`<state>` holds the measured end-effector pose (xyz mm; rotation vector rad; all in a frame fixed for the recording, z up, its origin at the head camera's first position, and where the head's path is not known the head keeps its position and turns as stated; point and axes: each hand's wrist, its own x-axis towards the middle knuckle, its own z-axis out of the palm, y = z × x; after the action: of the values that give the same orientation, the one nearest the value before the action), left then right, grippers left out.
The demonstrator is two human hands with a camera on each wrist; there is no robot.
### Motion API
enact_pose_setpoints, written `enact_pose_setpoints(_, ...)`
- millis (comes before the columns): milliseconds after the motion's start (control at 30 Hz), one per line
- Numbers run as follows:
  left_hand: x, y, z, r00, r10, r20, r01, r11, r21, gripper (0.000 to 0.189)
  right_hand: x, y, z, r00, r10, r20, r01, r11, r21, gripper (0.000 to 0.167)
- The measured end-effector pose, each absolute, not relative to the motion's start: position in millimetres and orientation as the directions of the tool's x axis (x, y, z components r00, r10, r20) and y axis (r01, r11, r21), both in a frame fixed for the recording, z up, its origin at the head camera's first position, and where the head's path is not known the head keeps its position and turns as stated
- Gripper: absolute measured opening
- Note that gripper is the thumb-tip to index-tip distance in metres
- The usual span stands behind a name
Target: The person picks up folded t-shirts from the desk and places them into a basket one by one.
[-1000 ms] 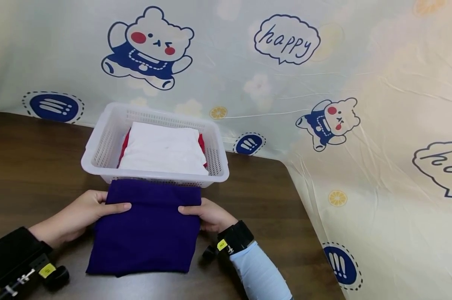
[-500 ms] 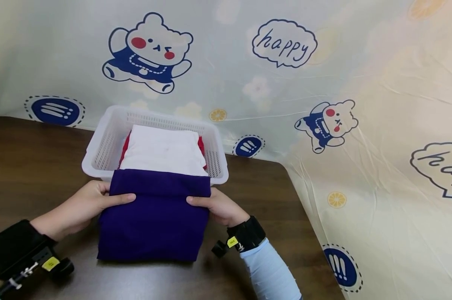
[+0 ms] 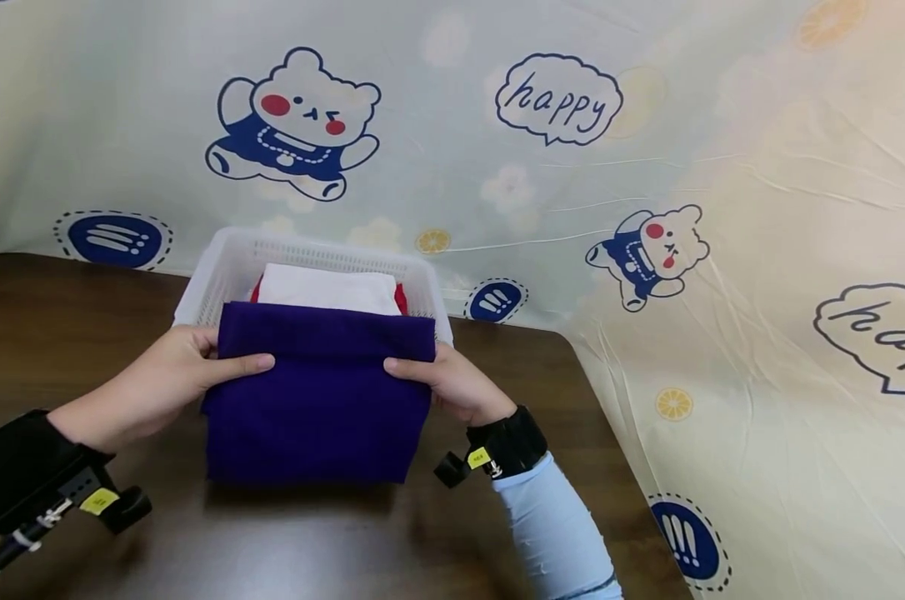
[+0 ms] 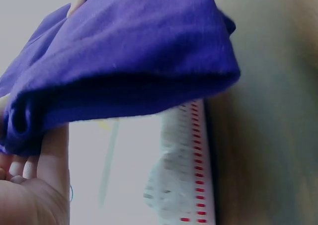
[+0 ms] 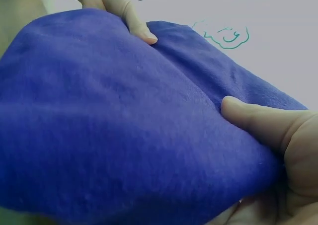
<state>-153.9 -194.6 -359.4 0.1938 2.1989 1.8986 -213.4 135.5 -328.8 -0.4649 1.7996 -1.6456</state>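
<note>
A folded dark purple-blue cloth (image 3: 313, 400), its exact kind unclear, is held up off the table between both hands. My left hand (image 3: 175, 375) grips its left edge, thumb on top and fingers beneath, as the left wrist view shows under the cloth (image 4: 129, 46). At the opposite edge my right hand (image 3: 463, 383) pinches it the same way; in the right wrist view its thumb (image 5: 253, 118) presses the upper face. The cloth's far edge overlaps the front of a white perforated basket (image 3: 205, 279). Inside lie a folded white cloth (image 3: 328, 287) and some red fabric (image 3: 401, 298) under it.
The basket stands at the back of a dark brown wooden table (image 3: 295, 542). Directly behind hangs a pale curtain-like sheet (image 3: 437, 158) printed with bears and words, which also runs along the table's right edge.
Both hands have lifted the purple-blue cloth and carried it forward, from in front of the basket to over its front rim. It now covers part of the white cloth.
</note>
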Motion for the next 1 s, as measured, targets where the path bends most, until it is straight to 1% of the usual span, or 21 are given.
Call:
enact_pose_setpoints(233, -168, -197, -331, -0.979, 0.204, -0.013, 0.052, 0.311, 0.949, 0.053, -221, 131, -310, -0.786, -0.601, -0.147, 0.094, 0.118, -0.989, 0.040)
enact_pose_setpoints(333, -176, -196, -319, -0.980, 0.200, -0.011, 0.066, 0.374, 0.925, 0.057, -227, 130, -303, -0.809, -0.577, -0.115, 0.061, 0.112, -0.992, 0.036)
enact_pose_setpoints(400, -181, -195, -313, -0.980, 0.197, -0.013, 0.066, 0.387, 0.920, 0.061, -232, 130, -297, -0.823, -0.560, -0.091, 0.039, 0.103, -0.994, 0.034)
enact_pose_setpoints(533, -195, -193, -307, -0.981, 0.194, -0.033, 0.036, 0.339, 0.940, 0.066, -243, 126, -286, -0.848, -0.529, -0.034, -0.021, 0.098, -0.995, 0.035)
enact_pose_setpoints(733, -213, -189, -300, -0.985, 0.169, -0.040, 0.001, 0.235, 0.972, 0.070, -255, 121, -276, -0.894, -0.447, -0.012, -0.062, 0.151, -0.987, 0.034)
enact_pose_setpoints(833, -220, -187, -294, -0.991, 0.136, -0.004, 0.030, 0.248, 0.968, 0.070, -262, 117, -272, -0.913, -0.409, 0.018, -0.088, 0.153, -0.984, 0.034)
enact_pose_setpoints(1000, -230, -184, -288, -0.995, 0.077, 0.064, 0.083, 0.267, 0.960, 0.064, -275, 109, -268, -0.918, -0.389, 0.080, -0.137, 0.121, -0.983, 0.034)
